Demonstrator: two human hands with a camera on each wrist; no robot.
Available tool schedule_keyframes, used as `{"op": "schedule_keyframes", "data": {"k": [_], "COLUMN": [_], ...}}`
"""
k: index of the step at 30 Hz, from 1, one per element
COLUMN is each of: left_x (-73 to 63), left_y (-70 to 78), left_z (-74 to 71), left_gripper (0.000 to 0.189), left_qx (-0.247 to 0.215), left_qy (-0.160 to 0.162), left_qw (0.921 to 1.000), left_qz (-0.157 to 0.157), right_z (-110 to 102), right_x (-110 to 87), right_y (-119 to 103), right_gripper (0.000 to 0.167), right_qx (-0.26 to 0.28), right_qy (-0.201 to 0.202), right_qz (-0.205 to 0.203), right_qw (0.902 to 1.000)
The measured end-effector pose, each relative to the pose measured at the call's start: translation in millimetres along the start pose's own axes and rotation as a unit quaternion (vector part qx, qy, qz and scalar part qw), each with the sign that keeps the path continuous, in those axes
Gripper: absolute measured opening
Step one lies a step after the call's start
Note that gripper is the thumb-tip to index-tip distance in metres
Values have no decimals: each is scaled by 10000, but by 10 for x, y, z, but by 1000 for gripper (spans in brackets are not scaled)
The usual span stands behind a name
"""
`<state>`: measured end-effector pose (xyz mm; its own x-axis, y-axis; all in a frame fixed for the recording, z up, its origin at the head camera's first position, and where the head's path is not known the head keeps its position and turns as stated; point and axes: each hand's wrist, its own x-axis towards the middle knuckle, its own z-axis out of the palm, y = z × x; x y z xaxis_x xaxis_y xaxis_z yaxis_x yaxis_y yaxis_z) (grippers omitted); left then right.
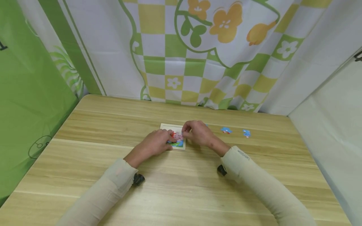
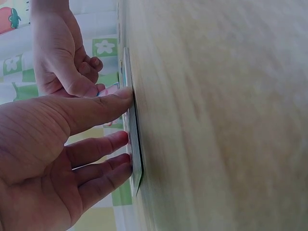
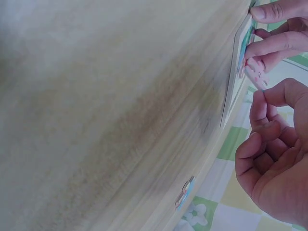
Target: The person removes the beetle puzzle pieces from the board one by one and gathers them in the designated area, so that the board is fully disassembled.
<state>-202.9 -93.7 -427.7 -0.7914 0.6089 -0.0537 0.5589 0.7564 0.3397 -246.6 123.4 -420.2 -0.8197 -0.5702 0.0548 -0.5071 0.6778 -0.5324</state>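
The right hand (image 1: 199, 134) pinches a small pink piece (image 3: 256, 74) with a printed face between thumb and forefinger, its other fingers curled in toward the palm. The piece is tilted up at the picture board (image 1: 165, 126), its lower edge close to the colourful part; whether it is seated there cannot be told. The left hand (image 1: 158, 141) lies over the board's left side with fingers extended rather than curled, thumb and fingertips pressing on it — so much of the picture is covered, leaving patches of red, pink, blue and green, plus a pale border.

To the right, beyond the right hand, lie a blue-and-red piece (image 1: 226, 130) and a blue piece (image 1: 246, 133), well apart from the board and from each other. A further blue scrap (image 1: 207, 125) peeks out just behind the right hand, mostly hidden by it.

All of this rests on a wood-grain worktop (image 1: 183, 188). Pale sleeves cover both forearms, and a black device (image 1: 138, 179) shows below the left cuff, another (image 1: 222, 170) below the right. Behind hangs a checked, flowered curtain (image 1: 175, 69) — green cloth (image 1: 34, 78) at left, a pale sheet (image 1: 339, 110) at right.
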Motion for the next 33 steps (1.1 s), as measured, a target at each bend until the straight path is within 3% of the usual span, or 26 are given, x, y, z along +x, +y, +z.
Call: {"op": "schedule_keyframes", "data": {"k": [15, 26, 33], "left_x": [0, -23, -24], "left_y": [14, 17, 21], "left_z": [4, 9, 1], "left_gripper": [35, 35, 37], "left_qx": [83, 110, 54], "left_qy": [16, 40, 5], "left_qw": [10000, 9998, 9998], "left_qz": [-32, -146, -216], "right_z": [-109, -315, -436], "right_x": [-128, -456, -650], "right_y": [86, 266, 435], "right_gripper": [6, 7, 8], "right_qx": [52, 428, 368], "right_qy": [3, 4, 82], "right_qz": [328, 509, 510], "right_qw": [9994, 9978, 9980]}}
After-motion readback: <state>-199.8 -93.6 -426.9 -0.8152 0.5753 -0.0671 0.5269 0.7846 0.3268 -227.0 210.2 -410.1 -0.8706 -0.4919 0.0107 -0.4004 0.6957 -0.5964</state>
